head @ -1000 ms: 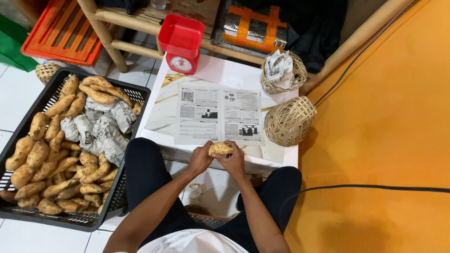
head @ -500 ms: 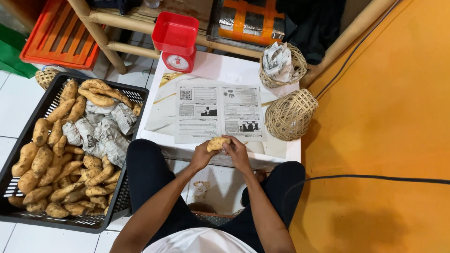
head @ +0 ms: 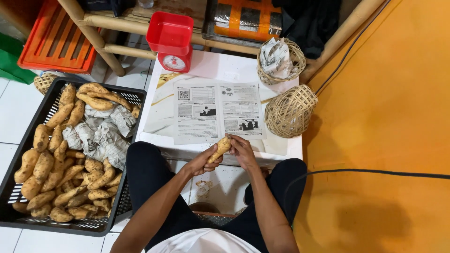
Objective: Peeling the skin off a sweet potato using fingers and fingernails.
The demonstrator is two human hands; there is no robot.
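The person sat at the near edge of the low white table (head: 281,145), holding one sweet potato (head: 220,148) over that edge, just near of the spread newspaper sheet (head: 218,112). The left hand (head: 200,165) cupped its lower end with fingers curled around it; the right hand (head: 241,151) closed over the upper end. It looked firm, dry-skinned and fairly dense, unlikely to slip or bruise; its thick middle seemed the surest grip. The black crate (head: 28,136) of more tubers stood to the left.
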